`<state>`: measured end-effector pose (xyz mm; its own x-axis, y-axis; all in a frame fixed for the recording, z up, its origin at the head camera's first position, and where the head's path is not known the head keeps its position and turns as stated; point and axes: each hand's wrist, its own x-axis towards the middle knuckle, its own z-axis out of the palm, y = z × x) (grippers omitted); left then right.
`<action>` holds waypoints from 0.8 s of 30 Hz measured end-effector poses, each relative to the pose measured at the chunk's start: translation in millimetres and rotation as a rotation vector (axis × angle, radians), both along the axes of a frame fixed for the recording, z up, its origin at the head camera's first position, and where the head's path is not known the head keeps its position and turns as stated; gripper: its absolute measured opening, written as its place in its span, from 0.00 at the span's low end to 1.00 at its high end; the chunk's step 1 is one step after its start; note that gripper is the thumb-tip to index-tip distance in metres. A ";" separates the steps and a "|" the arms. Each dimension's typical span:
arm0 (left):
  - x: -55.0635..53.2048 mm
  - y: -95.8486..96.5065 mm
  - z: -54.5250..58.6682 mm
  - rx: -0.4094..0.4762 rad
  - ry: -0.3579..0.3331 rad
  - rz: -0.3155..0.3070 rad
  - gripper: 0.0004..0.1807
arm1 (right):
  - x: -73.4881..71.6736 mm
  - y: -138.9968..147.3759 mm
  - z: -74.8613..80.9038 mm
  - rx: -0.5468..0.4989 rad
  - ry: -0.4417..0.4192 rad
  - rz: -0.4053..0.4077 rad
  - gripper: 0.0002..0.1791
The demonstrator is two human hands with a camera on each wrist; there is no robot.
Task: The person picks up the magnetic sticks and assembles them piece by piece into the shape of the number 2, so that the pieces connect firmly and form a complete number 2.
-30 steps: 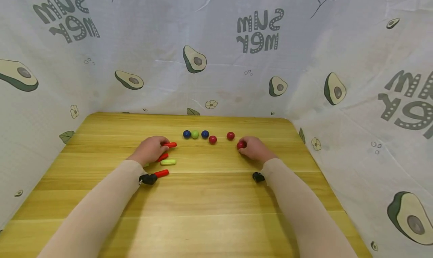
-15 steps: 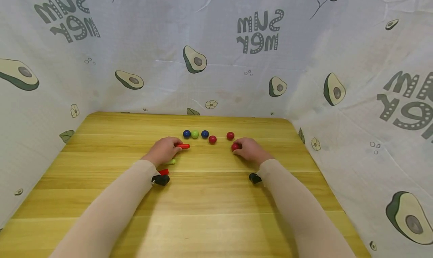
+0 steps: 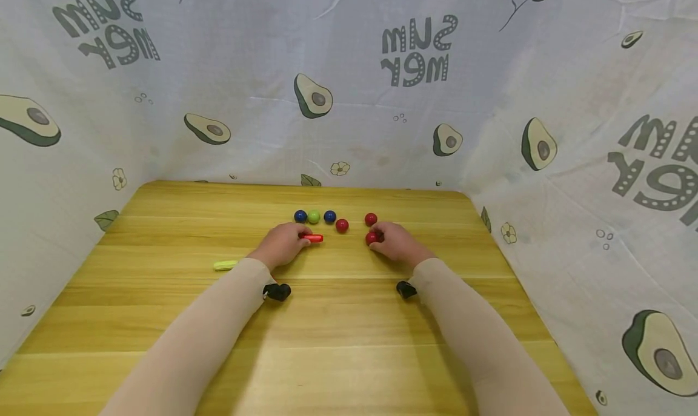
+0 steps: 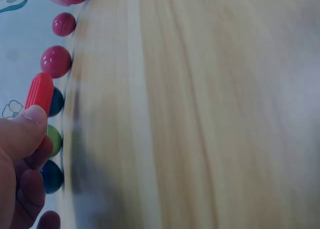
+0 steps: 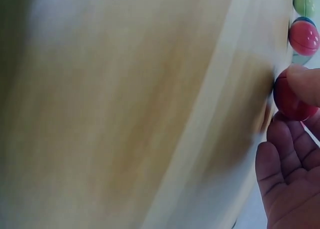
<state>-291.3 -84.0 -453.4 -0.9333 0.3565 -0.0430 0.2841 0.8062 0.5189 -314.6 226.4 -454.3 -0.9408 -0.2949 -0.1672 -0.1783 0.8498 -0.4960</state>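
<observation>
Toward the far side of the wooden table [image 3: 349,337], the left hand [image 3: 282,244] pinches a red stick [image 3: 314,238], the right hand [image 3: 398,244] a red ball [image 3: 371,238]. Just beyond that ball sits a second red ball [image 3: 371,218], with a third red ball [image 3: 342,225] to its left. Farther left, two blue balls [image 3: 329,217] flank a green ball [image 3: 314,217]; farthest left lies a yellow-green stick [image 3: 225,265].

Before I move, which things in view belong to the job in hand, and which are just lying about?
Apparently in the job:
- red stick, pinched by the left hand
- red ball, held by the right hand

Lying on the table, not held:
- yellow-green stick
- first blue ball, green ball, second blue ball
- two more red balls
</observation>
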 end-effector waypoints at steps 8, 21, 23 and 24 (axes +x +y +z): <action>-0.6 17.7 -2.8 -0.003 -0.003 -0.002 0.16 | 2.5 -9.3 3.4 0.020 -0.016 0.009 0.24; -0.5 44.0 -9.9 0.030 0.002 -0.007 0.16 | 5.0 -18.9 1.8 0.016 -0.019 0.033 0.24; -0.7 46.9 -10.6 0.018 0.004 -0.010 0.16 | 4.6 -19.5 1.0 0.013 -0.017 0.037 0.24; -0.9 48.2 -10.8 0.016 0.003 -0.011 0.16 | 4.3 -19.7 0.4 0.011 -0.016 0.039 0.24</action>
